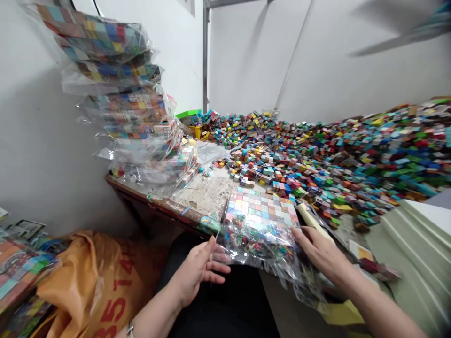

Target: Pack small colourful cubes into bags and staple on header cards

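A clear plastic bag (pixel 262 211) of small, colourful box-like blocks lies at the table's front edge, its blocks in neat rows at the far side. Small loose coloured pieces (pixel 260 246) fill its near part, and the loose plastic end hangs over the edge. My left hand (pixel 197 272) is at the bag's near left corner, fingers apart and curved, close to the plastic. At the right side, my right hand (pixel 319 249) grips the bag's edge between thumb and fingers.
Filled clear bags (pixel 130 108) form a tall leaning stack at the left of the table (pixel 200 197). A large heap of loose small blocks (pixel 317 155) covers the back and right. An orange sack (pixel 88 281) sits low left; a pale green folded sheet (pixel 412 253) stands right.
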A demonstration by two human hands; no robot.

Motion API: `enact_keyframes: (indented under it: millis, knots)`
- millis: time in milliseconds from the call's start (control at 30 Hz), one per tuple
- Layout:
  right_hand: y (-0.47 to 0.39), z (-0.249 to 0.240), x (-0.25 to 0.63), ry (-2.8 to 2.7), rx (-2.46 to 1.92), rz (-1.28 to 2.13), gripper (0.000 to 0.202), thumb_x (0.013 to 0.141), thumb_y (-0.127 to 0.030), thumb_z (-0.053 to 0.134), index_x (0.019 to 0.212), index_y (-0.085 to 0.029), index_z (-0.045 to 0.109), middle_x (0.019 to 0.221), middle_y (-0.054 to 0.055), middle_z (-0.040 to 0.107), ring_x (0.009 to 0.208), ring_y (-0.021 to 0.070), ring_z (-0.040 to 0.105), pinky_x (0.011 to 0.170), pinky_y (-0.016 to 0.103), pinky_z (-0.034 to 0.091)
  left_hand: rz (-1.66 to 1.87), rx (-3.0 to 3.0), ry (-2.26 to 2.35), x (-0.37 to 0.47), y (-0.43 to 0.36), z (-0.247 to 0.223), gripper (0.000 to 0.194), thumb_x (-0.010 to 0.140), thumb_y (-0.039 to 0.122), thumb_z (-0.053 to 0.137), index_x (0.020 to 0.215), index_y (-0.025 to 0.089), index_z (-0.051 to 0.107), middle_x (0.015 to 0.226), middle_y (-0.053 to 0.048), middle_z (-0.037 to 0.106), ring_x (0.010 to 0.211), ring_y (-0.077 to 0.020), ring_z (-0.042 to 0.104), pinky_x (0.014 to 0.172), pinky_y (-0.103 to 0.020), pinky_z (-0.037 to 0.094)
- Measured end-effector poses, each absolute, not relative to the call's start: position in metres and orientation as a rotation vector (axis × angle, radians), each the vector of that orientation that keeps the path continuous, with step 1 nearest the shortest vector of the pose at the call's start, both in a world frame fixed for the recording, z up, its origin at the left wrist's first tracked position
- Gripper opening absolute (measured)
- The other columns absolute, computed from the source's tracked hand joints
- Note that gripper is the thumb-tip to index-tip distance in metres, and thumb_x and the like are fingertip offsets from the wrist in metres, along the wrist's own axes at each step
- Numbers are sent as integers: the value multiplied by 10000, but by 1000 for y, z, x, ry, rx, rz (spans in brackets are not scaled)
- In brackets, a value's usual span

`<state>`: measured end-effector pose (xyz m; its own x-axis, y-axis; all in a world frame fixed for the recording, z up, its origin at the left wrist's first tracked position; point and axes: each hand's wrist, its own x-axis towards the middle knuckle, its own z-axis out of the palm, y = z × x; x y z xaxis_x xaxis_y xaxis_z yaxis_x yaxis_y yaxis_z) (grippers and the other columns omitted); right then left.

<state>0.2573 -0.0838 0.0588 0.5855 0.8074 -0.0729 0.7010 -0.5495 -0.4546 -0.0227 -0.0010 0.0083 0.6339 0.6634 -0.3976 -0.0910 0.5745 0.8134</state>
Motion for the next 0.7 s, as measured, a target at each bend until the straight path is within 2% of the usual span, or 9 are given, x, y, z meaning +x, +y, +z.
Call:
enact_keyframes:
  millis: [133, 267, 333, 400, 500, 567, 700]
  knots:
    - [-76, 55, 254, -1120, -2397, 431, 510, 731, -549, 406, 943, -137, 620, 863, 124, 653, 827, 285, 597, 697, 342, 445, 506, 959, 808, -7, 6, 18, 396, 721, 520, 551, 777, 129, 525, 727, -59, 635, 600, -135, 615, 511, -204, 436]
    - [-76, 59, 249, -1072, -2309, 610, 575, 749, -595, 373, 987, -132, 615, 656, 70, 648, 554, 218, 589, 499, 310, 439, 572, 1080, 766, -11, 7, 28, 335, 744, 461, 547, 750, 126, 538, 671, -50, 639, 552, -116, 604, 480, -180, 397]
    - [-76, 62, 244, -1077, -2253, 684, 574, 757, -600, 366, 975, -136, 624, 632, 56, 647, 519, 200, 579, 447, 290, 419, 578, 1134, 711, -20, 4, 30, 316, 764, 438, 529, 742, 124, 545, 677, -56, 647, 558, -115, 606, 490, -182, 397]
    - [-76, 64, 239, -1104, -2200, 713, 520, 756, -575, 403, 945, -153, 642, 730, 60, 675, 603, 202, 608, 491, 280, 444, 539, 1161, 678, -28, -3, 29, 301, 768, 417, 529, 735, 118, 552, 679, -65, 654, 560, -120, 607, 500, -191, 401]
    - [-71, 63, 233, -1157, -2158, 656, 427, 751, -523, 452, 899, -180, 659, 929, 65, 675, 831, 235, 615, 671, 293, 470, 508, 1127, 685, -35, -18, 21, 288, 757, 395, 548, 746, 108, 569, 715, -84, 661, 601, -132, 607, 526, -211, 421]
    - [-62, 60, 231, -1198, -2146, 588, 382, 763, -492, 451, 874, -194, 662, 973, 63, 667, 927, 254, 586, 766, 310, 446, 512, 1081, 686, -33, -27, 16, 296, 750, 397, 554, 759, 103, 586, 769, -97, 659, 648, -142, 604, 553, -230, 442]
    - [-41, 57, 236, -1271, -2118, 494, 292, 797, -409, 472, 855, -176, 638, 949, 53, 659, 911, 213, 580, 846, 356, 401, 516, 1089, 682, -18, -36, 15, 335, 733, 419, 570, 749, 89, 622, 755, -100, 652, 660, -146, 594, 609, -253, 459]
